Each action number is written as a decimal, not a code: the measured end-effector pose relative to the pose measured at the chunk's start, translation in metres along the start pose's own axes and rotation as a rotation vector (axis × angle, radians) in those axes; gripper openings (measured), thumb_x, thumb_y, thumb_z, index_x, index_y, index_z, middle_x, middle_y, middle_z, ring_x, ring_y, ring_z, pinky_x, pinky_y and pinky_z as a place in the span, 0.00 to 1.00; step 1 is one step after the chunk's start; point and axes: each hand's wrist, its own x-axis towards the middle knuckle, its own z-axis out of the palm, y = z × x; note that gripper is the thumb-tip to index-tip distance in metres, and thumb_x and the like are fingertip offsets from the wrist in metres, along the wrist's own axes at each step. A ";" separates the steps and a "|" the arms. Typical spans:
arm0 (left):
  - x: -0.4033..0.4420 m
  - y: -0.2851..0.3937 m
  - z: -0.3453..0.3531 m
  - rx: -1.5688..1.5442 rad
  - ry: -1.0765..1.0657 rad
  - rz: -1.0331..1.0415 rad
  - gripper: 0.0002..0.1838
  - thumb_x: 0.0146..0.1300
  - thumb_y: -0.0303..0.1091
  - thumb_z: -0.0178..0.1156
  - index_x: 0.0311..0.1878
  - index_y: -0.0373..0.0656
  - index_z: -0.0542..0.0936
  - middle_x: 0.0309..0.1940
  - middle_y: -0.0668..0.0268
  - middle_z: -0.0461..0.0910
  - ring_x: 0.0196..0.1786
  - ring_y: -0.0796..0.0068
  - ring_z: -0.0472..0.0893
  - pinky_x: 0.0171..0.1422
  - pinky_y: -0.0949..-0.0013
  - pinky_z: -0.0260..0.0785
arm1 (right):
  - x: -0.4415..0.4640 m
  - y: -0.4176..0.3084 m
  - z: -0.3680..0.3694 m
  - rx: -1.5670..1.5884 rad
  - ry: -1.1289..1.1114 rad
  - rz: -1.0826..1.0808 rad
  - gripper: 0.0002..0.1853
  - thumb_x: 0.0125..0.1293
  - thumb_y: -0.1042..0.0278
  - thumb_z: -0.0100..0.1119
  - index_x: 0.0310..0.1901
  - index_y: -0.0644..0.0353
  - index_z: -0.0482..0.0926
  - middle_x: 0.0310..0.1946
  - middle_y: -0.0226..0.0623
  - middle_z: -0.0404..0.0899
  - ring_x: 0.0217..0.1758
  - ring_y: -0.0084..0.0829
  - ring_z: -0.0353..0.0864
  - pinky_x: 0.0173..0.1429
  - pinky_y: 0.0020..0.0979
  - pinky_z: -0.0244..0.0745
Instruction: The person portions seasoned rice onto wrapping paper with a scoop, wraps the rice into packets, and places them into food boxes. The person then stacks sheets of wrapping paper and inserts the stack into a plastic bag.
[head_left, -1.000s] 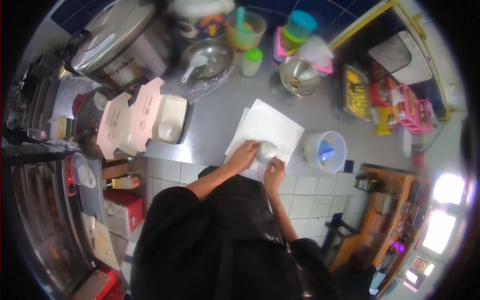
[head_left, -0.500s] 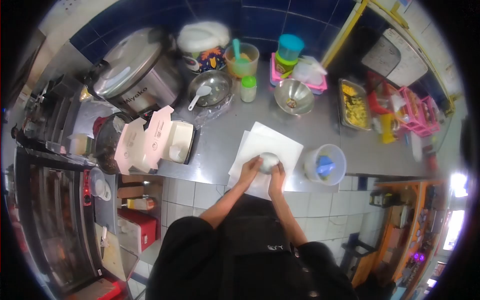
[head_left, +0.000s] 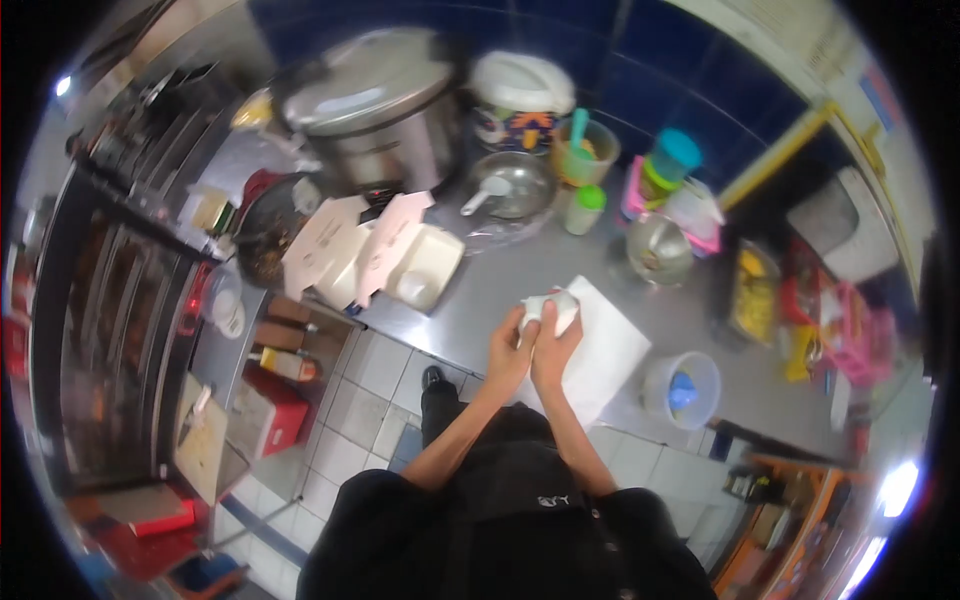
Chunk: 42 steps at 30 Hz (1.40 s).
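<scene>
White bundle [head_left: 565,308] partly hidden between left hand [head_left: 509,348] and right hand [head_left: 555,354]

Half a second ago, I saw the left hand [head_left: 508,350] and the right hand [head_left: 557,352] at two sides of the white rounded bundle [head_left: 552,308], above the middle of the white flat paper sheets [head_left: 612,350]. Now the hands have come closer together, and the bundle has moved with them, so the paper lies mostly to their right. The open pink-and-white cardboard boxes [head_left: 440,255] have become nearer on the left hand's side. A black shoe [head_left: 432,376] has appeared below-left of the left hand.
</scene>
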 end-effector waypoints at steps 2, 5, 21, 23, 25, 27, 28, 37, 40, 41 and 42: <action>0.005 0.017 -0.035 0.011 0.061 0.122 0.17 0.73 0.33 0.58 0.59 0.34 0.77 0.51 0.65 0.76 0.54 0.75 0.73 0.62 0.71 0.64 | 0.004 0.004 0.035 0.098 -0.042 0.092 0.15 0.74 0.60 0.57 0.50 0.67 0.75 0.40 0.38 0.81 0.40 0.26 0.80 0.45 0.30 0.76; 0.010 0.058 -0.098 0.289 0.173 0.373 0.20 0.71 0.38 0.58 0.60 0.36 0.75 0.58 0.60 0.66 0.60 0.68 0.68 0.63 0.66 0.63 | -0.006 -0.027 0.116 0.166 -0.176 0.151 0.16 0.73 0.62 0.58 0.52 0.68 0.74 0.39 0.38 0.81 0.39 0.27 0.80 0.46 0.28 0.76; 0.042 -0.016 -0.411 0.085 0.807 -0.258 0.23 0.72 0.44 0.60 0.57 0.31 0.79 0.41 0.59 0.84 0.36 0.74 0.83 0.35 0.70 0.80 | -0.074 0.173 0.407 -0.680 -0.371 0.485 0.42 0.60 0.40 0.60 0.65 0.70 0.70 0.62 0.61 0.74 0.67 0.55 0.72 0.72 0.42 0.64; 0.045 -0.009 -0.409 -0.004 0.757 -0.267 0.24 0.71 0.42 0.62 0.58 0.28 0.77 0.41 0.58 0.85 0.36 0.73 0.84 0.37 0.68 0.82 | -0.061 0.186 0.408 -0.727 -0.418 0.473 0.43 0.61 0.39 0.59 0.66 0.70 0.70 0.63 0.62 0.73 0.68 0.55 0.72 0.72 0.42 0.64; 0.049 -0.011 -0.412 -0.027 0.736 -0.281 0.25 0.71 0.42 0.62 0.59 0.28 0.77 0.41 0.57 0.85 0.36 0.73 0.84 0.37 0.68 0.83 | -0.053 0.183 0.413 -0.735 -0.473 0.456 0.44 0.60 0.40 0.59 0.68 0.70 0.69 0.65 0.63 0.71 0.70 0.55 0.70 0.73 0.40 0.63; 0.054 -0.010 -0.418 -0.048 0.723 -0.286 0.26 0.71 0.43 0.63 0.60 0.27 0.76 0.41 0.57 0.85 0.36 0.72 0.84 0.37 0.68 0.83 | -0.048 0.183 0.417 -0.696 -0.409 0.464 0.45 0.60 0.40 0.60 0.69 0.70 0.68 0.65 0.63 0.71 0.70 0.55 0.69 0.73 0.40 0.63; 0.057 -0.010 -0.420 -0.058 0.722 -0.298 0.27 0.70 0.43 0.63 0.61 0.27 0.75 0.42 0.56 0.84 0.36 0.72 0.85 0.36 0.68 0.83 | -0.046 0.184 0.418 -0.657 -0.359 0.464 0.45 0.59 0.40 0.61 0.69 0.70 0.68 0.66 0.63 0.70 0.71 0.56 0.69 0.73 0.40 0.63; 0.069 0.011 -0.416 0.000 0.747 -0.312 0.29 0.69 0.40 0.64 0.63 0.25 0.72 0.46 0.53 0.83 0.36 0.68 0.86 0.35 0.67 0.83 | -0.056 0.170 0.410 -0.810 -0.568 0.210 0.31 0.61 0.44 0.62 0.53 0.66 0.75 0.42 0.60 0.83 0.48 0.58 0.83 0.55 0.49 0.74; 0.063 0.001 -0.420 0.001 0.787 -0.264 0.28 0.69 0.38 0.64 0.63 0.25 0.71 0.47 0.53 0.82 0.35 0.68 0.86 0.34 0.67 0.83 | -0.074 0.198 0.403 -0.883 -0.676 0.057 0.31 0.62 0.43 0.62 0.53 0.66 0.75 0.36 0.60 0.83 0.47 0.58 0.83 0.53 0.52 0.74; 0.057 -0.002 -0.421 -0.011 0.803 -0.251 0.28 0.69 0.37 0.64 0.63 0.25 0.71 0.47 0.54 0.82 0.35 0.68 0.86 0.33 0.68 0.83 | -0.079 0.204 0.398 -0.943 -0.672 0.005 0.30 0.64 0.44 0.61 0.53 0.67 0.75 0.34 0.59 0.82 0.49 0.58 0.82 0.54 0.52 0.75; 0.052 -0.008 -0.422 -0.006 0.795 -0.262 0.28 0.69 0.37 0.64 0.63 0.25 0.71 0.47 0.54 0.82 0.35 0.68 0.86 0.33 0.68 0.83 | -0.083 0.200 0.396 -1.000 -0.664 -0.047 0.30 0.65 0.45 0.60 0.54 0.67 0.75 0.33 0.58 0.82 0.50 0.58 0.81 0.55 0.52 0.75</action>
